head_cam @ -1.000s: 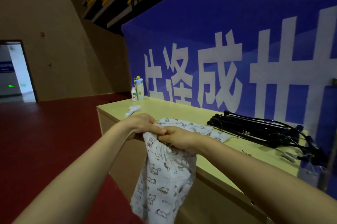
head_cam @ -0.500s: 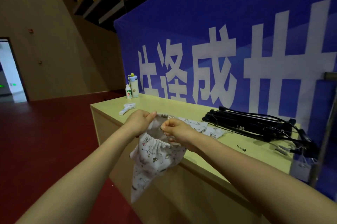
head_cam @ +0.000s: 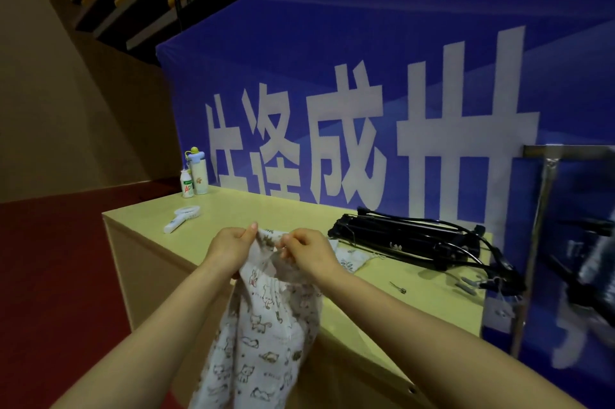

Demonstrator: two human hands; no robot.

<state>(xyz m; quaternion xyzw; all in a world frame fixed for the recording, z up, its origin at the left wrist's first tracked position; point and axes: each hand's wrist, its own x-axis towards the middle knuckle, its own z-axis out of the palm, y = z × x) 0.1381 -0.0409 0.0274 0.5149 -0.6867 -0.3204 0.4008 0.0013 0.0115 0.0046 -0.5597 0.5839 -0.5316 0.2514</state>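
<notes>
Both hands are working at the elastic waistband of a small pair of cat-print trousers point(head_cam: 263, 325). The step in hand looks like opening or straightening the waist so the garment can be dressed for hanging or folding.

The left grip point(head_cam: 233, 250) pinches the waistband edge between thumb and curled fingers. The right grip point(head_cam: 309, 252) is closed on the gathered band just beside it, at its 3 o'clock. The two hands are close together, so the waist is bunched rather than stretched.

The trousers are off-white with small brown and grey cats. They are soft and crumpled. Held in the air at the near edge of the counter point(head_cam: 266, 212), they hang down in front of it toward 6 o'clock.

The next move probably calls for drawing the hands apart along the elastic to spread the waist flat, with the cloth pinched firmly. Thin fabric like this slips and twists easily.

At 2 o'clock from the hands lies a black bundle of what look like clothes hangers point(head_cam: 409, 242). Another printed garment point(head_cam: 349, 257) lies on the counter between that bundle and the right hand.
</notes>
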